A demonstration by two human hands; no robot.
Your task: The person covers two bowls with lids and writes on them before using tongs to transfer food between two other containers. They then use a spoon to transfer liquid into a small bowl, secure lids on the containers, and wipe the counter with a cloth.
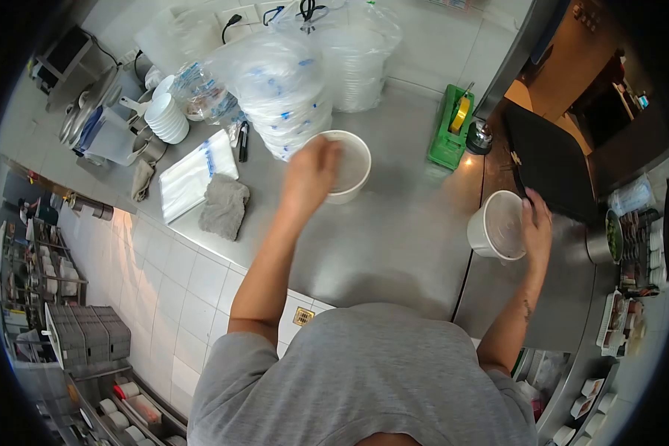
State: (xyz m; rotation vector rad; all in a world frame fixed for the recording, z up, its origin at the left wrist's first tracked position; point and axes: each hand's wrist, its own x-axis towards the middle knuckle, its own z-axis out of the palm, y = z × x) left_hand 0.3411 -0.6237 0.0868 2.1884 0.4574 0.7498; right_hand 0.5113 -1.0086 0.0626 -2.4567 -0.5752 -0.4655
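A round white takeout bowl [360, 181] with a clear lid stands on the steel counter. My left hand [310, 175] is over its left rim, the fingers curled and smeared by motion. To the right, a second white takeout bowl [483, 232] has a clear lid as well and leans slightly. My right hand [538, 229] grips this bowl at its right side, fingers over the rim and thumb side hidden. Behind the first bowl stands a tall bagged stack of clear plastic lids or containers [279, 85].
A green tape dispenser [446, 132] with yellow tape sits at the back right, near a black flat case [548, 160]. On the left lie white plastic bags [192, 177], a grey cloth [224, 207] and a black marker [243, 141]. Stacked white bowls [166, 117] stand farther back.
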